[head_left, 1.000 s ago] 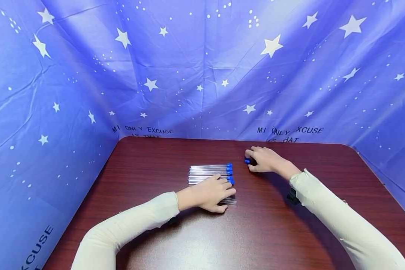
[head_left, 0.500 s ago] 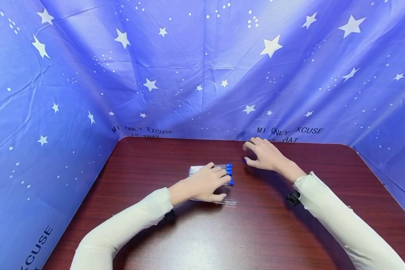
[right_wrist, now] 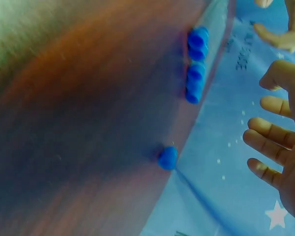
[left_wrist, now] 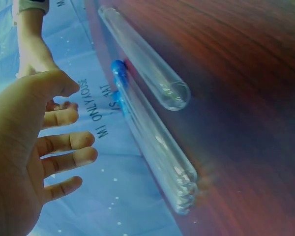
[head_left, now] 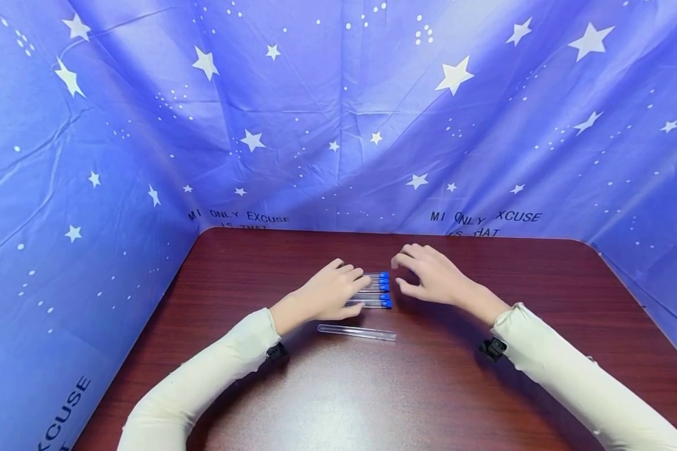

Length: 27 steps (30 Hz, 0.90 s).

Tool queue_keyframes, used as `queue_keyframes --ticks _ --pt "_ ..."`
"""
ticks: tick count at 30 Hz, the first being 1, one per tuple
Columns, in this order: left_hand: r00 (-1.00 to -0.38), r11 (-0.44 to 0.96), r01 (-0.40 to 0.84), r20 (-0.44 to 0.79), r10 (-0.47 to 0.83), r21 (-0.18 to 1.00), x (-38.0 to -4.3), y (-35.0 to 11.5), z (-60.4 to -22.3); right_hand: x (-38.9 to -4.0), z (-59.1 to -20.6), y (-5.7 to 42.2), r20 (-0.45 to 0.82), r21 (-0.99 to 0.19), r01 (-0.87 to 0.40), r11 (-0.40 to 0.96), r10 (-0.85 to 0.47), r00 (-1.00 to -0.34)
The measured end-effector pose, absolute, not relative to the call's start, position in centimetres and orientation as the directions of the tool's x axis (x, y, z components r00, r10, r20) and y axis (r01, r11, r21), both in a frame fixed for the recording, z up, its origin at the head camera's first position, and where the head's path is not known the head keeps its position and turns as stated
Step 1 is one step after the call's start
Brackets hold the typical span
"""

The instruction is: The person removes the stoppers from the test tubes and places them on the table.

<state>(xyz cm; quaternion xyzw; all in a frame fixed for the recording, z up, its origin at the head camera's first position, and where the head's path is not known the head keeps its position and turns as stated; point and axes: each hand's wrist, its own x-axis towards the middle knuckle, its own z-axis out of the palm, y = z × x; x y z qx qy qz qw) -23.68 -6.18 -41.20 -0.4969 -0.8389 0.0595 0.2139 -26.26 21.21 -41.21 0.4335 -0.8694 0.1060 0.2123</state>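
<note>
Several clear test tubes with blue caps (head_left: 379, 292) lie side by side in a row, caps toward the right. My left hand (head_left: 323, 293) hovers over their left part, fingers spread and loosely bent; the left wrist view shows nothing in it. An uncapped test tube (head_left: 356, 332) lies nearer me, apart from the row, its open end to the right. My right hand (head_left: 433, 275) is just right of the capped ends, fingers loosely bent and holding nothing. A loose blue cap (right_wrist: 167, 158) stands on the table in the right wrist view; in the head view my right hand hides it.
The dark red wooden table (head_left: 541, 282) has rounded far corners. A blue star-printed curtain (head_left: 338, 125) hangs along its back and both sides.
My left hand has drawn back leftward and away from me, uncovering the uncapped tube. My right hand lifted off the loose cap, then came left toward the capped row.
</note>
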Motion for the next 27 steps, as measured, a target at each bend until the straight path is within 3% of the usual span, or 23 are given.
queue_keyframes --ticks 11,20,27 --pt "-0.469 0.503 0.808 0.181 0.864 -0.305 -24.0 -6.2 -42.7 -24.3 -42.8 20.1 0.329 0.008 -0.821 0.571 -0.777 -0.537" --pt "-0.484 0.513 0.799 0.170 0.858 -0.314 -24.0 -6.0 -43.0 -23.8 -43.1 19.5 0.228 0.016 -0.799 0.600 -0.781 -0.582" --pt "-0.498 0.513 0.791 0.136 0.856 -0.333 -24.1 -5.7 -43.0 -23.7 -43.4 19.4 0.212 0.051 -0.804 0.592 -0.793 -0.571"
